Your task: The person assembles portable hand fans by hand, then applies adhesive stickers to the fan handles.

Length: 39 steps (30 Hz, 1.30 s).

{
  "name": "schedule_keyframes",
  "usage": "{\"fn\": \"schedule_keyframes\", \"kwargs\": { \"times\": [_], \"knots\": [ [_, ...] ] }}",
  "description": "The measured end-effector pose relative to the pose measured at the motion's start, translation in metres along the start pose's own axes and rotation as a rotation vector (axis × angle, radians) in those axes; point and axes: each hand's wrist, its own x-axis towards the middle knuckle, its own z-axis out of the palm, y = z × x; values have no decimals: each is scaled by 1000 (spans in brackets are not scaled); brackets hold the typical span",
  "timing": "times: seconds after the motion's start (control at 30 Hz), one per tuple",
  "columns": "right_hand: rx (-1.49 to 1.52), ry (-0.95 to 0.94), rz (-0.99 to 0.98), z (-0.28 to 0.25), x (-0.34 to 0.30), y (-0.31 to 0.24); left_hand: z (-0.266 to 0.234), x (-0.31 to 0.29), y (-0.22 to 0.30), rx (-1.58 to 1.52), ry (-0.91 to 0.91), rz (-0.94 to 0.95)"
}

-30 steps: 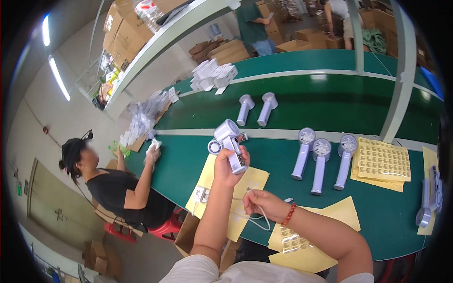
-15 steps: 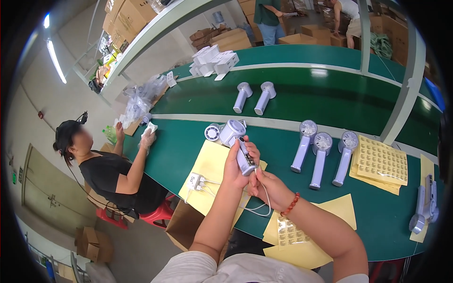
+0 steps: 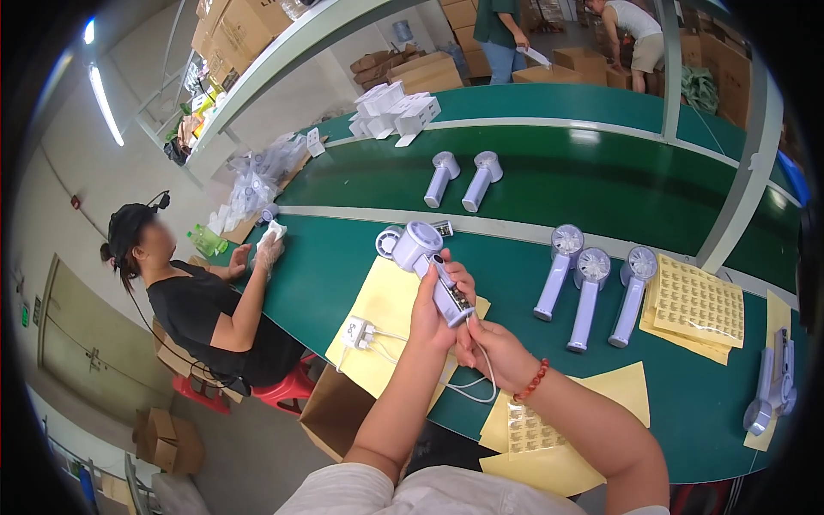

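The left hand (image 3: 433, 311) clasps a lavender fan (image 3: 421, 245), its handle uncovered; at five o'clock, the right hand (image 3: 499, 350) pinches a white cable (image 3: 494, 388) at the fan's base, full seating unclear. Green tabletop (image 3: 515, 279) gives room towards three o'clock, before three more fans (image 3: 589, 300); its near edge runs at six.

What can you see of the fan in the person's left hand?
The fan is pale purple and looks like plastic, with a round head and a straight handle. A dark strip with small details runs along the handle. It tilts above the green table, head toward the picture's upper left. The left hand grips the handle; the right hand holds a white cable by the handle's lower end; whether it is plugged in is unclear.
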Motion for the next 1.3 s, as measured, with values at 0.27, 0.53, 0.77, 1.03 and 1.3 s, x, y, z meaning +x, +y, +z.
{"fn": "schedule_keyframes", "kwargs": {
  "times": [0.27, 0.53, 0.77, 1.03, 1.3],
  "knots": [
    [-168, -83, 72, 14, -8, -1, 8, -14, 20, 232, -264, -151],
    [-225, -73, 39, 27, -9, 5, 12, -19, 25, 252, -333, -249],
    [-203, -86, 7, 22, -8, 3, 21, -12, 23, 304, -290, -204],
    [-28, -133, -27, 8, -3, 2, 80, 58, 18, 506, -320, -75],
    [-105, -49, 112, -8, 0, 27, 62, 212, 21, 1879, 92, 311]
  ]
}}
